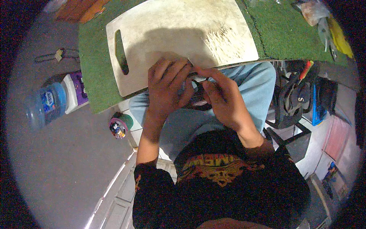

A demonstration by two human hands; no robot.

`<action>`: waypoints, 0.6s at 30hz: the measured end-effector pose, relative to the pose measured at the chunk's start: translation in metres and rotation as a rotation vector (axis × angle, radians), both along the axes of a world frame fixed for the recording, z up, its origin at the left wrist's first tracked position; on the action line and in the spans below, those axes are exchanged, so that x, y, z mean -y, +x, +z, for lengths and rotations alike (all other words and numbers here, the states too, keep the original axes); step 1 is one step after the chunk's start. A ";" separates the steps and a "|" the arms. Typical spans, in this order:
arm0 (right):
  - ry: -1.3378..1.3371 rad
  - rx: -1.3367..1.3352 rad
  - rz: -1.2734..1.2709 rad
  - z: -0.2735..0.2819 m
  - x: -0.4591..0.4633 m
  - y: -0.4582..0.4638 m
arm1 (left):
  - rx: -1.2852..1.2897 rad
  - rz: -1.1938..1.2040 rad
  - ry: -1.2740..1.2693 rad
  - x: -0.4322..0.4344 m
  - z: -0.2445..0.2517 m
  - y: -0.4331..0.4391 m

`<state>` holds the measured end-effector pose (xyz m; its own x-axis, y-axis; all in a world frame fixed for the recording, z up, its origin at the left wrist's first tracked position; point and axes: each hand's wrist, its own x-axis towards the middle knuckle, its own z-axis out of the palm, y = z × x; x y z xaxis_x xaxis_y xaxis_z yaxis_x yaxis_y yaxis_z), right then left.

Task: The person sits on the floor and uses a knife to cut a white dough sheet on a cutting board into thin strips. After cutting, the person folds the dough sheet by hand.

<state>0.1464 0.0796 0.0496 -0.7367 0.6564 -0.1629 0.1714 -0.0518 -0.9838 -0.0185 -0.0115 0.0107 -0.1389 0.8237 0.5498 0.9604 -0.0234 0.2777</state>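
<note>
A white cutting board (177,17) with a handle slot lies before me. A loose heap of thin pale sticks (224,43) rests on its right part. My left hand (170,81) is at the board's near edge, back up and fingers bent. A thin pale tip shows by its fingertips; what the palm holds is hidden. Close beside it, my right hand (224,96) has thumb and forefinger closed on a small dark object (197,78), too shaded to name. The hands nearly meet over my lap.
Green carpet-like covering (94,63) lies under the board. Plastic packets (314,13) lie far right. On the left are a large water bottle (53,98) and a small round bin (118,127) with litter. To the right sits a black bag (294,97) with an orange-handled tool (306,70).
</note>
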 end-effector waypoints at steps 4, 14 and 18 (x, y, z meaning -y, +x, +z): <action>0.032 0.018 -0.034 -0.004 0.004 -0.001 | 0.031 -0.005 0.000 -0.002 0.000 0.002; 0.030 -0.002 -0.095 -0.011 0.018 0.006 | 0.053 -0.006 0.029 -0.001 0.001 0.002; 0.164 0.017 -0.104 -0.017 0.021 0.004 | -0.011 0.023 0.016 -0.001 -0.001 0.003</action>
<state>0.1506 0.0590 0.0322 -0.6616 0.7475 -0.0588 0.1898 0.0911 -0.9776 -0.0153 -0.0104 0.0101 -0.1510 0.8116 0.5643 0.9638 -0.0059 0.2664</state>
